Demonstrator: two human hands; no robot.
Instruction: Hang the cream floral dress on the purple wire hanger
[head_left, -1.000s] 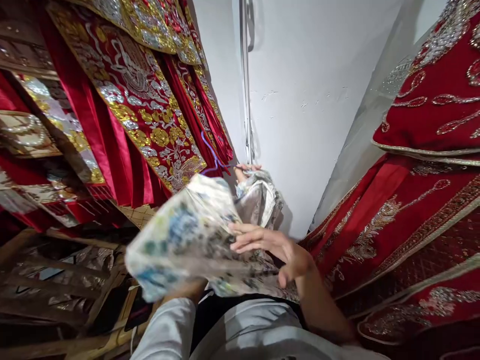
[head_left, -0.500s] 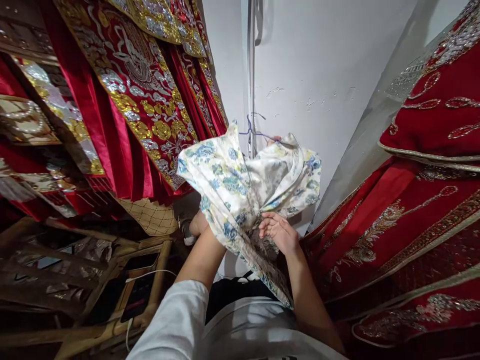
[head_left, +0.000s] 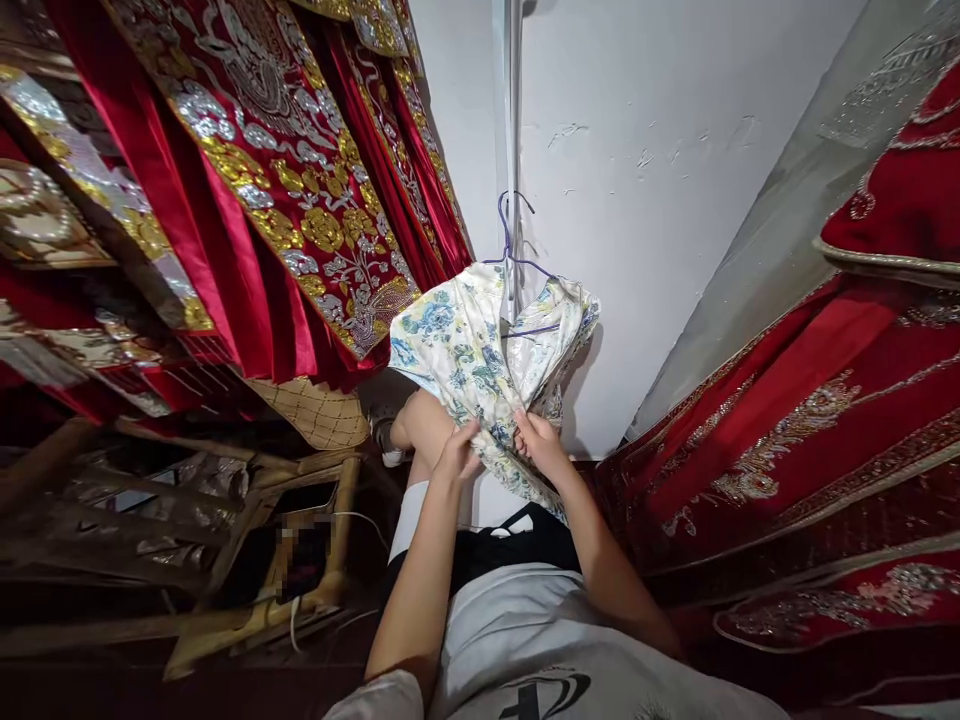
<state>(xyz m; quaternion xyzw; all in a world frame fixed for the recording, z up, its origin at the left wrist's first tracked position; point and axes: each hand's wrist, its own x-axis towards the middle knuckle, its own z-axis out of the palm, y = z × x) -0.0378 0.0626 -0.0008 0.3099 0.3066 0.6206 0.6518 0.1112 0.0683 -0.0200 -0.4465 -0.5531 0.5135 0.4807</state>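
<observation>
A cream garment with a blue floral print hangs on a thin purple wire hanger in front of a white wall. My left hand pinches the lower left part of the cloth, fingers closed on it. My right hand grips the cloth right beside it, fingers curled into the fabric. Both hands sit close together below the hanger, near the garment's front opening.
Red embroidered garments with gold and silver thread hang at the left and at the right. A metal pole runs up the wall. A wooden stool or rack with a dark device stands at the lower left.
The garment went from bunched over my arm to hanging by its hanger on the wall. My left hand came off the hanger and joined the right hand low on the cloth.
</observation>
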